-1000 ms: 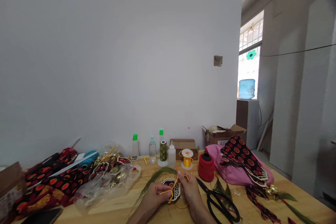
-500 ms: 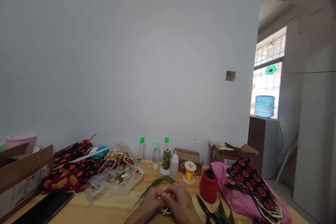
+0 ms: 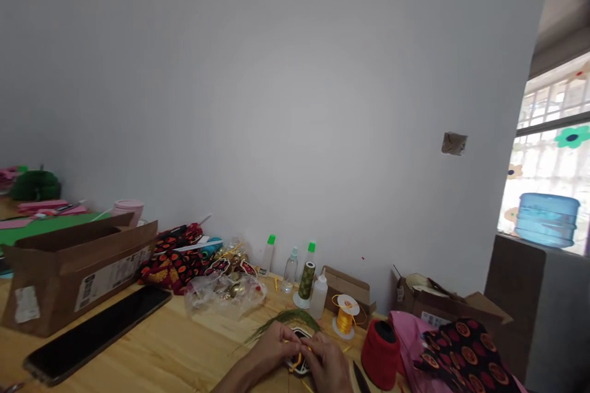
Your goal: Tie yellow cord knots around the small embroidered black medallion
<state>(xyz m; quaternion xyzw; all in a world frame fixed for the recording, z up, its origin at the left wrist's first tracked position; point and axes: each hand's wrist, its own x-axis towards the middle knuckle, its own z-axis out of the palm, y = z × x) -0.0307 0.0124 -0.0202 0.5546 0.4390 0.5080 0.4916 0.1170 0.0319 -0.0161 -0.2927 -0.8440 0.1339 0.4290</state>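
In the head view, my left hand (image 3: 273,347) and my right hand (image 3: 329,363) meet low at the front of the table. Both have their fingers pinched on a yellow cord (image 3: 297,361), of which short lengths show between the fingertips. Under the fingers lies a small dark fabric piece with a pale rim (image 3: 302,371), partly covered by my hands. Loose green threads (image 3: 288,318) spread out just behind the hands. To the right of my right hand stand a red thread cone (image 3: 380,356) and the dark tip of a scissor blade (image 3: 361,376).
Behind the hands stand a spool of yellow cord (image 3: 345,319), a white squeeze bottle (image 3: 318,298) and a green thread spool (image 3: 306,282). A plastic bag (image 3: 221,298), a phone (image 3: 101,331) and a cardboard box (image 3: 78,276) lie left. Patterned cloth (image 3: 470,350) lies right.
My view has turned left, so the table's things appear further right and more of the left side shows. My hands have parted slightly, exposing more of the dark piece. The scissors are mostly out of view.
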